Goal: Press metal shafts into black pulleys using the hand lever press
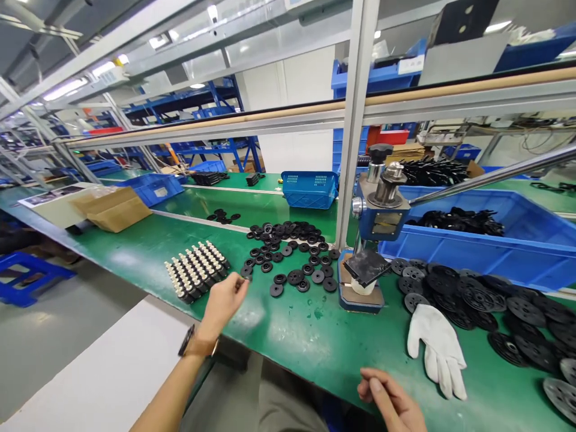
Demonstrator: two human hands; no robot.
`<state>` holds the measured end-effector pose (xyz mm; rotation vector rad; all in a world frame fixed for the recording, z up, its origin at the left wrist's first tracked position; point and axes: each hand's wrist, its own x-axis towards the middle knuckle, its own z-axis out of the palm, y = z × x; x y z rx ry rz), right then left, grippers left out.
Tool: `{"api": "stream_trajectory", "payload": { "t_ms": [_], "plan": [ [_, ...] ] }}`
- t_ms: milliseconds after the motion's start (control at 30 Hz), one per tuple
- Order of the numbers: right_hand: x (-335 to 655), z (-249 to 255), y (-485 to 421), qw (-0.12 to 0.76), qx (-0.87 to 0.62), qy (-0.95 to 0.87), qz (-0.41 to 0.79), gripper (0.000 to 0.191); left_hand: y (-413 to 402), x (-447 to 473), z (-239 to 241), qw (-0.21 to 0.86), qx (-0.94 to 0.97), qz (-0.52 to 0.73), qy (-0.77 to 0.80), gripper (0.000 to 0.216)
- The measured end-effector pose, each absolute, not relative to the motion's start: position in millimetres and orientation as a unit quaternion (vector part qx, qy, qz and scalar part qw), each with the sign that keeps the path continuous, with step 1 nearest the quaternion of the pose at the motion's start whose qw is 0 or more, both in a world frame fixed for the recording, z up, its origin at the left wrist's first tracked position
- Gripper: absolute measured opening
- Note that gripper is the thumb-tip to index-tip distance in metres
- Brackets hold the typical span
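Note:
My left hand [227, 299] reaches over the green bench with its fingers drawn together in a pinch; whatever lies between them is hidden. Right beside its fingertips is a small black disc [246, 271], at the edge of a scattered group of similar black discs [296, 276]. To its left, several black cylinders with pale tips [195, 273] stand upright in close rows. My right hand [392, 401] is at the bench's front edge, fingers loosely bent and thumb apart, with nothing seen in it. A white glove [436, 348] lies beyond it to the right.
A hand press [382, 210] with a long lever stands behind a base holding a black block [366, 267]. Larger black discs [477, 294] pile up at right before a blue bin [472, 252]. A teal basket [310, 191], cardboard box [117, 210] and metal post [355, 120] stand farther back.

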<state>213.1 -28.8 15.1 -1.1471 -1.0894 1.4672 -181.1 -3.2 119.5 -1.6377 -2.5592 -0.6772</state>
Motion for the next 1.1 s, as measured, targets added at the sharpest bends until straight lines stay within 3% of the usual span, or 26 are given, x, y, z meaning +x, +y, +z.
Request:
{"api": "stream_trajectory", "payload": {
  "t_ms": [67,167,233,400,500,633,867,1000,1100],
  "plan": [
    [197.9,20.3,-32.0,0.44,-0.451,-0.499,0.595,0.047,-15.6,-135.5,120.8,-0.076,-0.573,-0.235,-0.781,0.021],
    [178.0,31.3,-34.6,0.401,-0.395,-0.614,0.554,0.061,-28.2,-64.0,120.6,-0.381,-0.566,-0.313,-0.66,0.017],
    [170.1,37.7,-34.2,0.37,-0.349,-0.669,0.543,0.065,-30.0,-26.7,118.4,-0.47,-0.563,-0.315,-0.603,0.016],
    [175.2,35.4,-27.6,0.395,-0.373,-0.602,0.585,0.056,-17.3,23.1,98.4,-0.431,-0.545,-0.414,-0.588,0.011],
    [186.1,27.8,-26.0,0.428,-0.436,-0.533,0.586,0.067,-14.1,44.4,80.3,-0.44,-0.534,-0.435,-0.576,0.028],
    [195.7,27.2,-30.8,0.4,-0.452,-0.55,0.576,0.082,-19.1,69.3,62.0,-0.509,-0.508,-0.432,-0.545,0.033],
    [211.3,34.2,-36.8,0.357,-0.376,-0.571,0.636,0.087,-24.8,70.2,52.2,-0.545,-0.425,-0.482,-0.539,0.041],
    [223.1,38.8,-27.3,0.378,-0.39,-0.605,0.582,0.071,-23.2,54.1,54.0,-0.503,-0.407,-0.524,-0.553,0.036],
    [228.2,47.8,-17.6,0.412,-0.428,-0.592,0.545,0.054,-21.9,41.2,61.9,-0.458,-0.493,-0.453,-0.586,0.033]
  ]
}}
